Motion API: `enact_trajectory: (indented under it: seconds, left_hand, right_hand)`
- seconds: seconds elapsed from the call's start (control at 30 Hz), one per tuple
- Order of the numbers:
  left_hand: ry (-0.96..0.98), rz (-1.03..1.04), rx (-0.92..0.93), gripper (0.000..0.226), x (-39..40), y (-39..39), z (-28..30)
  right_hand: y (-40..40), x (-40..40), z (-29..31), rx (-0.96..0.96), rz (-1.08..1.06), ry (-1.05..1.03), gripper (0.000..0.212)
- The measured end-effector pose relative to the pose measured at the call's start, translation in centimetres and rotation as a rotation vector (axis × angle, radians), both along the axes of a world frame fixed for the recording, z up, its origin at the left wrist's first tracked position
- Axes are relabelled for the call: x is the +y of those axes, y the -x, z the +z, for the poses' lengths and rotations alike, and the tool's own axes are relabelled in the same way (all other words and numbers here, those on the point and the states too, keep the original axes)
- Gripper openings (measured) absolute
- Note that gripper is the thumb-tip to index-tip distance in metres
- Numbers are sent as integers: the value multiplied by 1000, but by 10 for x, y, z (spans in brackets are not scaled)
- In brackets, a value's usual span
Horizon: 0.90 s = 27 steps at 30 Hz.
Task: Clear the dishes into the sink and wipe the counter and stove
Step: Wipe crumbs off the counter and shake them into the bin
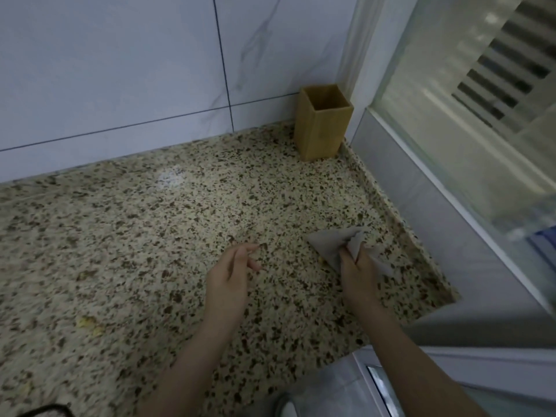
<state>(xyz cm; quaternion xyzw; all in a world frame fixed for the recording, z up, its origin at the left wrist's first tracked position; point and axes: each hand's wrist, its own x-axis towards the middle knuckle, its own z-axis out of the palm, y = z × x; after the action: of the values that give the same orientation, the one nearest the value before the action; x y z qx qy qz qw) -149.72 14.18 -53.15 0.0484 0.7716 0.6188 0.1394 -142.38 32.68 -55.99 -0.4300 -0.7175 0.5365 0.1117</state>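
Speckled granite forms the counter point(150, 236), which is backed by pale wall tiles point(120, 70) and bordered on the right by a window point(466, 100). A square wooden holder point(322, 127) is set upright in the far corner. A grey cloth point(334, 246) is bunched and gripped in the curled fingers of the right hand point(356, 266), and is pressed against the counter near its right edge. The left hand point(231, 275) is held beside it, fingers loosely bent, nothing grasped. Yellowish crumbs point(90, 323) are seen at lower left.

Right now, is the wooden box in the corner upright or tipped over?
Upright: the wooden box stands on its base on the counter, open top upward.
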Motion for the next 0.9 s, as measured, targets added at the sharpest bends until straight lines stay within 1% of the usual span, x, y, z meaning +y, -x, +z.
enact_trajectory:
  seconds: [0.07,0.17,0.33,0.4,0.43,0.47,0.5,0.57,0.73,0.83,0.87,0.9]
  left_hand:
    - [-27,29,5,32,-11,2,3]
    - [-59,69,-6,35,-31,10,4]
    - [-54,160,38,35,-82,29,8]
    - [-57,201,35,33,-111,35,10]
    - [-58,217,35,33,-138,41,10]
    - [-49,204,37,33,-144,41,11]
    - [-40,196,31,33,-153,42,9]
    - [-27,247,35,33,-197,50,9]
    - [-97,347,29,34,-277,68,5]
    - [-115,417,-2,32,-314,73,0]
    - [-106,425,-2,33,-329,74,-3]
    - [-100,425,-3,33,-339,74,-5]
  right_hand:
    - [4,-11,-5,-8,-3,7,45]
    - [9,-35,-7,21,-18,7,47]
    - [32,-103,0,48,15,56,55]
    - [41,-135,2,69,43,44,51]
    - [50,-162,3,70,66,33,49]
    - [50,-168,2,71,58,24,48]
    - [52,-175,1,63,56,-1,46]
    - [67,-215,0,37,78,-36,44]
    - [91,-298,1,92,131,9,52]
    - [103,-335,0,115,110,4,69]
    - [108,-347,-2,127,110,-9,68]
    - [111,-355,1,139,105,-7,63]
